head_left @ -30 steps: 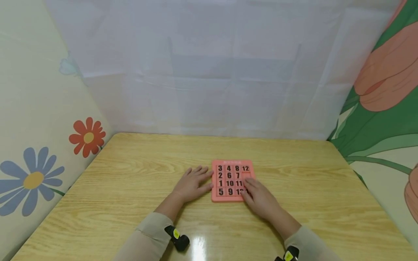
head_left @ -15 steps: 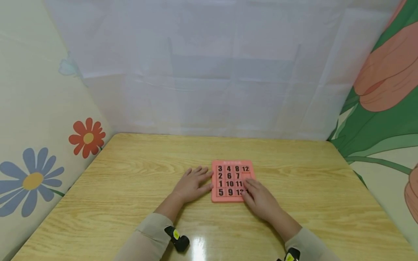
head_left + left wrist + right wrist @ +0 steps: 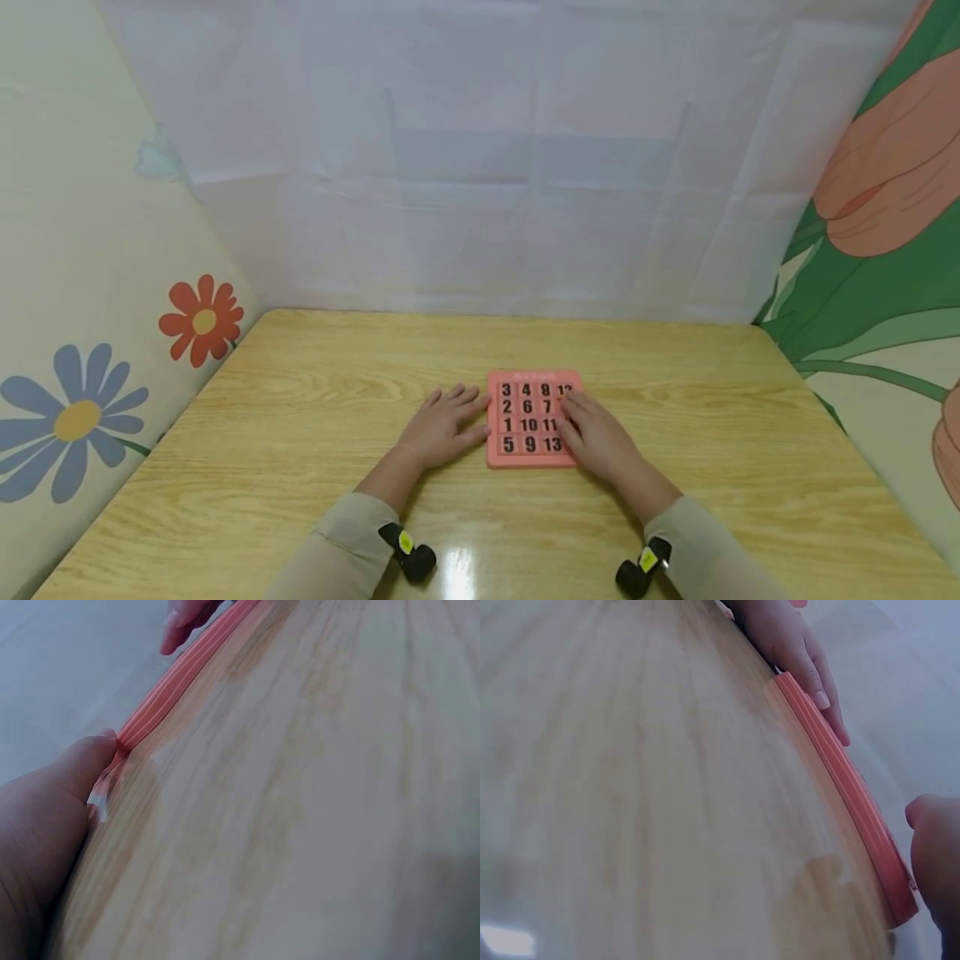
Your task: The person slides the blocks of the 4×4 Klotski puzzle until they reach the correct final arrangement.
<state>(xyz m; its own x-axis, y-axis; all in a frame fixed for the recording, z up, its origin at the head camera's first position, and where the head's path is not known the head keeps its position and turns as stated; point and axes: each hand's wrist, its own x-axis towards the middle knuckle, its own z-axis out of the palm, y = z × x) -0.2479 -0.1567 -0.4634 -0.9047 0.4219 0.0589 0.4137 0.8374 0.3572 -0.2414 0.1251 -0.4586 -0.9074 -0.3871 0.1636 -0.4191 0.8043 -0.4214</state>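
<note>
A pink number slide puzzle lies flat on the wooden table, with its black-numbered tiles facing up. Against its left edge rests my left hand, palm down, fingers spread and fairly straight; in the left wrist view the thumb touches the pink side. My right hand lies over the puzzle's right column, fingers extended, with fingertips at the lower part of the 12 tile. It hides most of that column below the 12. In the right wrist view, the right thumb is just above the puzzle's near edge.
The wooden table reaches back to a white cloth backdrop. Flower-printed panels stand at the left and right. A small black wrist camera sits on the left sleeve, another camera on the right.
My right hand has shifted away from me up the right column, now partly covering the 12 and uncovering the 13. The left hand has stayed at the puzzle's left edge.
</note>
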